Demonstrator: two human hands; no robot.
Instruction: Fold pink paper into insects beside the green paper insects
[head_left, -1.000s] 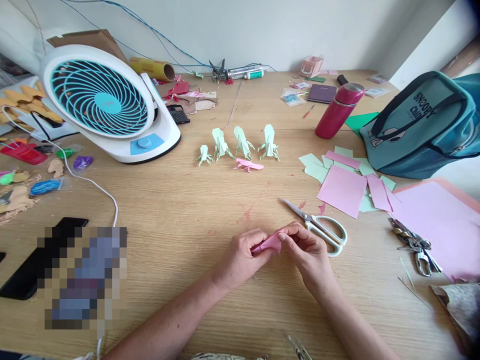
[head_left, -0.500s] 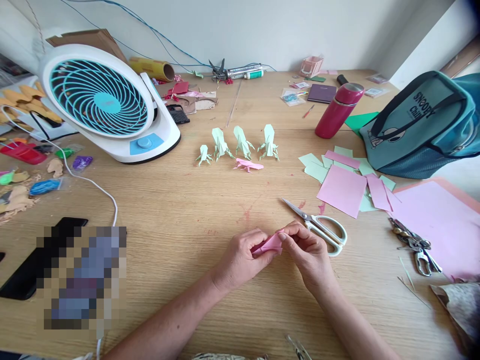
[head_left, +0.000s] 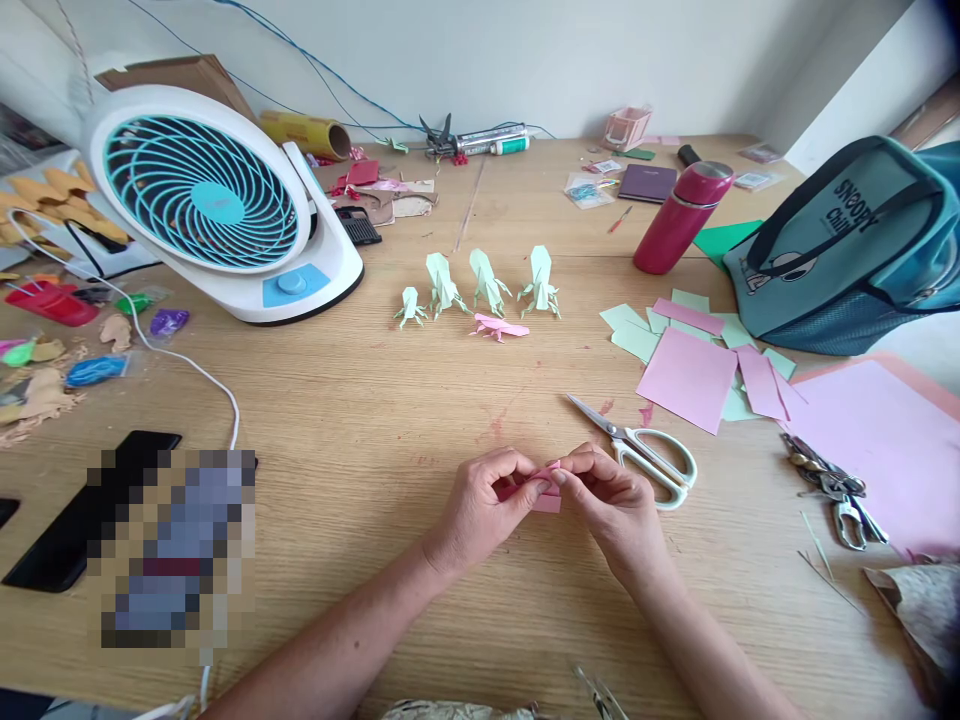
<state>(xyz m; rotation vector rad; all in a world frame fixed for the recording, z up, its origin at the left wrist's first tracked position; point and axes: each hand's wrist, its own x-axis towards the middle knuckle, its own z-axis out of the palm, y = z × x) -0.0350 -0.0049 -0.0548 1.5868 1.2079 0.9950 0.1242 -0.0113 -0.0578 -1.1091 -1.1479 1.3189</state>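
Between my two hands is a small folded piece of pink paper (head_left: pixel 547 503), partly covered by my fingers. My left hand (head_left: pixel 487 505) is closed on it, the thumb pressing on its upper face. At the paper's right end, my right hand (head_left: pixel 611 500) pinches its edge between thumb and fingers. White-handled scissors (head_left: pixel 651 462) lie just beyond my right hand, blades pointing up and left. Farther back stand several pale green origami insects (head_left: pixel 489 285), with one pink origami insect (head_left: pixel 500 327) in front of them.
A white and blue fan (head_left: pixel 217 215) stands at the back left. To the right are pink and green paper pieces (head_left: pixel 686 378), a red flask (head_left: pixel 681 220), a teal bag (head_left: pixel 847 250) and keys (head_left: pixel 832 490). A white cable (head_left: pixel 202 372) crosses the left side.
My left thumb has moved over the pink paper and now presses on it. A flat strip of the paper shows below the thumb. The view has shifted slightly.
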